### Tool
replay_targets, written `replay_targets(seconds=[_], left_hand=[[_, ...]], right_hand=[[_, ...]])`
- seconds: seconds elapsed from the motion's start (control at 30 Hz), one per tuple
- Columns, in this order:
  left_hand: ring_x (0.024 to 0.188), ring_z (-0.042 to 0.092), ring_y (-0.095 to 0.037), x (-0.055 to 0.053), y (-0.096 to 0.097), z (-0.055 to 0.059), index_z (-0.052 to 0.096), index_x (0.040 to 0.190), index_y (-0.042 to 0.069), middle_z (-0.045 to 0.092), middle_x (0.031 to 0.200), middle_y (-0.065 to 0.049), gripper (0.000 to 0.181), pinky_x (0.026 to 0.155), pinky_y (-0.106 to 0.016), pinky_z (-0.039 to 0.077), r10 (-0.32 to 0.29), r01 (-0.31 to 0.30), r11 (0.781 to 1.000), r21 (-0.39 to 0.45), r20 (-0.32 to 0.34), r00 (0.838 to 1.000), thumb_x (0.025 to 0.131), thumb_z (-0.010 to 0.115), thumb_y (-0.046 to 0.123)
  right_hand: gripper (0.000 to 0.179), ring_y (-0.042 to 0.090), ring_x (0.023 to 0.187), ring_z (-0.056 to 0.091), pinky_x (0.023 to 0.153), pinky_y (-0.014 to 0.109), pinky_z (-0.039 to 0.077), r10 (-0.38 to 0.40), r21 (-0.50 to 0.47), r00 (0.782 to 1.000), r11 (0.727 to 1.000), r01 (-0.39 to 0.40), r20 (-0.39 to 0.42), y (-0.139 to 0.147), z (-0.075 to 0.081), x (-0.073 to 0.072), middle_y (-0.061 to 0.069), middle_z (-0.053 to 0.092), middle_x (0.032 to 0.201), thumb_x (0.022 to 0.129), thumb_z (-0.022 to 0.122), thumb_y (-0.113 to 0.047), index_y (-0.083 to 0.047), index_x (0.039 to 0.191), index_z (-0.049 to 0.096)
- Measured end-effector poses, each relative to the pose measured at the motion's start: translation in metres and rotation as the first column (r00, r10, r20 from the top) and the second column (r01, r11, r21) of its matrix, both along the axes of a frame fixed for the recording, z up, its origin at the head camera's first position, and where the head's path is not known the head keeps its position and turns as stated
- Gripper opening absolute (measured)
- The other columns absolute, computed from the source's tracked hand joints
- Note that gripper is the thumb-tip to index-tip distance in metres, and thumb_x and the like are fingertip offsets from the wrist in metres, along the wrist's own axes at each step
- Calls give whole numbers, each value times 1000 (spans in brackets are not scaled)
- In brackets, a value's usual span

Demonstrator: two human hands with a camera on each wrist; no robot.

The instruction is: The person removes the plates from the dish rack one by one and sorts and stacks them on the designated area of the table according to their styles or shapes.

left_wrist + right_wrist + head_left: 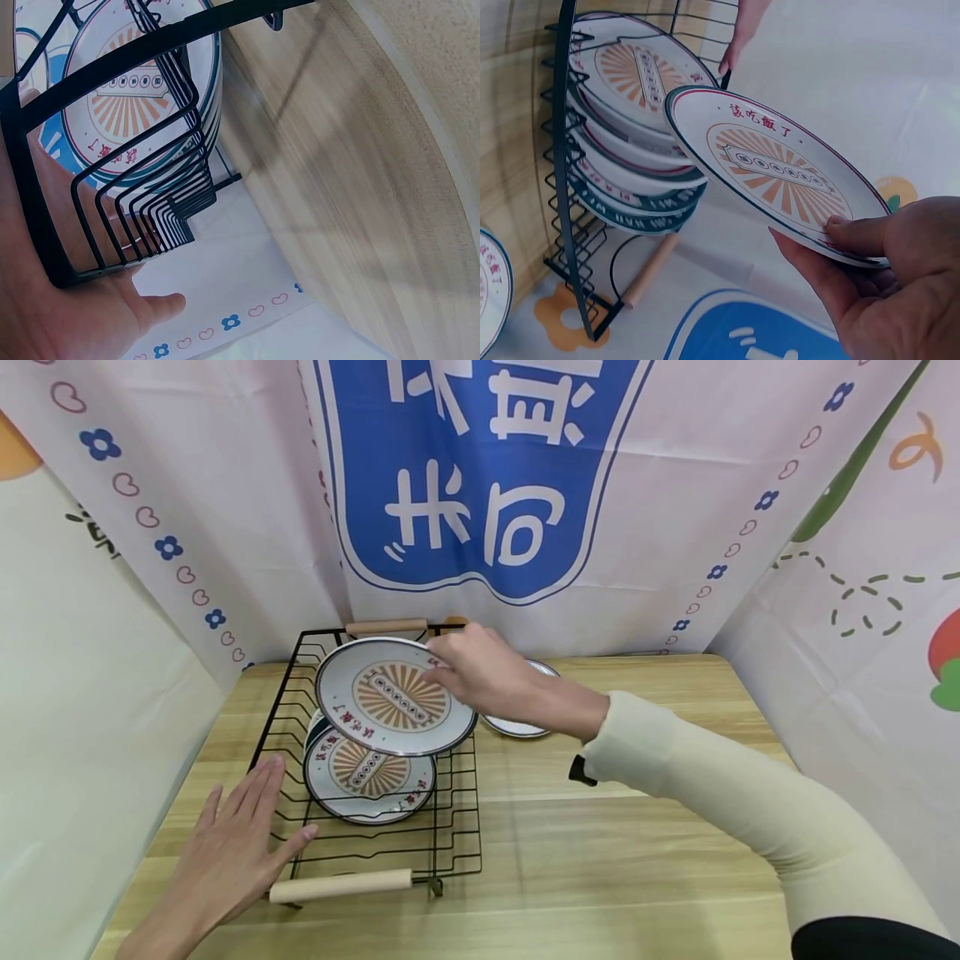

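My right hand (487, 672) pinches a round patterned plate (780, 169) by its rim, thumb on the upper face and fingers beneath. In the head view this held plate (397, 739) is over a black wire dish rack (459, 827), partly covering what lies behind it. Several matching plates (630, 56) stand in the rack one behind another; the front one (367, 810) leans back, its face showing. My left hand (236, 839) lies along the rack's left side with straight, spread fingers. From the left wrist, that hand (82, 322) appears against the rack's wires (142, 225).
Another plate (517, 727) lies on the wooden table (622, 852) to the right of the rack, partly behind my right hand. Wooden handles (341, 885) sit on the rack's near and far ends. A printed cloth (637, 568) hangs behind the table.
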State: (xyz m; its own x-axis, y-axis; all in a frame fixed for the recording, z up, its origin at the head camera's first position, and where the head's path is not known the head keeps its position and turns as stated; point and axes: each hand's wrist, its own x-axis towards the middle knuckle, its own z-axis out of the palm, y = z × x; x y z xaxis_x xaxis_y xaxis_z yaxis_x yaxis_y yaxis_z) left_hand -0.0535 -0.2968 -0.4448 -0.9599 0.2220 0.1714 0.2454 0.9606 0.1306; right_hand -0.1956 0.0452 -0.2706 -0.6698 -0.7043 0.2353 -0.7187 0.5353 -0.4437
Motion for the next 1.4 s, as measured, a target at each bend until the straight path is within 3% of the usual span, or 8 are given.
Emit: replay_targets(seconds=[0.17, 0.3, 0.6, 0.8, 1.1, 1.4], left_hand=[[156, 27, -46, 2, 1, -1, 5, 170, 3, 22, 173, -25, 104, 129, -53, -16, 11, -11, 1000, -9, 15, 1000, 102, 61, 58], [157, 25, -45, 4, 0, -3, 7, 170, 2, 21, 173, -25, 103, 128, -52, -18, 19, -18, 1000, -11, 25, 1000, 102, 61, 58], [157, 25, -45, 1, 0, -2, 6, 170, 3, 20, 174, -25, 103, 128, -55, -16, 15, -14, 1000, -10, 27, 1000, 103, 59, 59], [158, 24, -45, 0, 0, -2, 6, 170, 3, 20, 174, -25, 103, 128, -53, -18, 14, -14, 1000, -12, 29, 999, 103, 59, 60], [158, 24, -44, 0, 1, -1, 6, 170, 3, 22, 173, -25, 103, 128, -51, -19, 12, -12, 1000, -18, 18, 1000, 102, 61, 58], [158, 22, -45, 1, 1, 0, 5, 170, 3, 20, 174, -25, 103, 126, -46, -22, 4, -3, 1000, -17, 20, 1000, 103, 60, 58]], right_hand=[[12, 15, 66, 72, 56, 20, 57, -76, -59, 996, 995, 78, 41, 18, 6, -9, 11, 78, 86, 102, 70, -8, 3, 105, 75], [14, 17, 60, 69, 50, 23, 55, -158, -55, 986, 986, 160, 50, 35, 9, -19, 11, 76, 81, 102, 71, -10, 4, 103, 75], [18, 21, 60, 67, 50, 23, 52, -341, -39, 932, 937, 347, 121, 84, 2, -52, 14, 74, 81, 101, 73, -15, 3, 104, 74], [18, 20, 59, 61, 52, 23, 45, -430, -27, 899, 901, 433, 78, 115, -13, -73, 16, 73, 79, 99, 76, -14, 3, 97, 74], [21, 18, 55, 59, 50, 22, 45, -521, 9, 838, 850, 527, 159, 143, -38, -92, 18, 73, 75, 98, 75, -13, 8, 99, 75], [21, 14, 50, 54, 47, 23, 41, -560, 69, 802, 826, 559, 209, 163, -77, -104, 12, 69, 67, 98, 75, -12, 7, 90, 73]])
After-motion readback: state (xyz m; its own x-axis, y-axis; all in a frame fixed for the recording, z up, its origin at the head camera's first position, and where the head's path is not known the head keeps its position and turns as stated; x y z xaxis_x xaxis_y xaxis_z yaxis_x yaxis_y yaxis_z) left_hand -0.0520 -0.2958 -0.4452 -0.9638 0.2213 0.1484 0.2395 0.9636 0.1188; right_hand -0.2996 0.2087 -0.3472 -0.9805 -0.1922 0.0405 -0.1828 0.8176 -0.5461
